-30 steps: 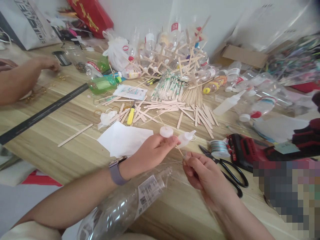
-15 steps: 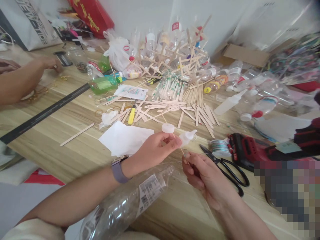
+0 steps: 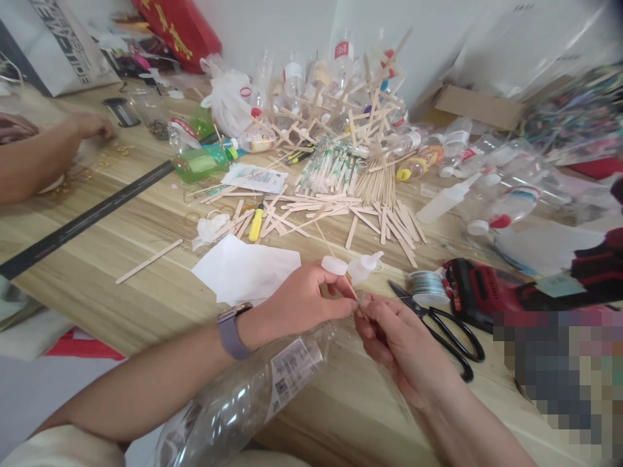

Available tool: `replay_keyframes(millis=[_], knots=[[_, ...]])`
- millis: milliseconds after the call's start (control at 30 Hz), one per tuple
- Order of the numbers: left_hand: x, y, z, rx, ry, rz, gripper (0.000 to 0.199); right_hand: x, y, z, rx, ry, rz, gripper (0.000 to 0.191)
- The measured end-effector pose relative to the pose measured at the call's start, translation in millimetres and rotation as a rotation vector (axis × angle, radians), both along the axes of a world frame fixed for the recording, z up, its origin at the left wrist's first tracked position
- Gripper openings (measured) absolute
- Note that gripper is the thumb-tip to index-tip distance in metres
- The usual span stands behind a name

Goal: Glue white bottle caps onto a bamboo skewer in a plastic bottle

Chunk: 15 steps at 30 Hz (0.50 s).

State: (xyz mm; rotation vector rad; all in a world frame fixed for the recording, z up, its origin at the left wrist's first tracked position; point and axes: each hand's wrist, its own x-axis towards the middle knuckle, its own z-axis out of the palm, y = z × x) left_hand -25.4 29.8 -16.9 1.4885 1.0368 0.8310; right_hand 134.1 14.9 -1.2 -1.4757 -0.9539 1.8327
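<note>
Two hands are held close together on one thin stick (image 3: pixel 350 285), with a white cap (image 3: pixel 335 264) carried partway along it, over the front part of the table (image 3: pixel 160 305). Near end of the stick is pinched by the right hand (image 3: pixel 396 324), thumb against fingers, barely any gap. Left hand (image 3: pixel 311 292) is part-spread, thumb tip by that same end, forefinger by the cap; whether the stick is gripped there cannot be told.

For a good result: stick should be pinched close to its end and held in line with the cap; side load would likely tilt the cap or snap the wood. Cap is best steadied by the left forefinger. Bottle (image 3: pixel 219 408) lying below the left hand is better not nudged. Scissors (image 3: pixel 422 311) by the right hand should be given room.

Text: "CTIDE" or close can be picked out on the pale bag (image 3: pixel 43 39), rest smeared or cut off. Red bag (image 3: pixel 180 32): yellow characters, illegible. Bottle label (image 3: pixel 296 363): small print plus square code (image 3: pixel 281 387), too blurred. Sachet (image 3: pixel 256 178): print too small. No brand can be confirmed.
</note>
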Motion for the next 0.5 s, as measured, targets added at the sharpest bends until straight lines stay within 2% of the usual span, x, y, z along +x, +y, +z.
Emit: replay_keyframes(millis=[267,500], knots=[[-0.1,-1.0,-0.7,-0.064,-0.038,-0.004,0.016,-2.2,-3.2,-2.5,0.065,0.004,-0.028,0.033],[-0.5,-0.7,4.6,-0.145,-0.161,0.003,0.017,-4.5,-5.8,-1.9,0.038,0.083,-0.065,0.031]])
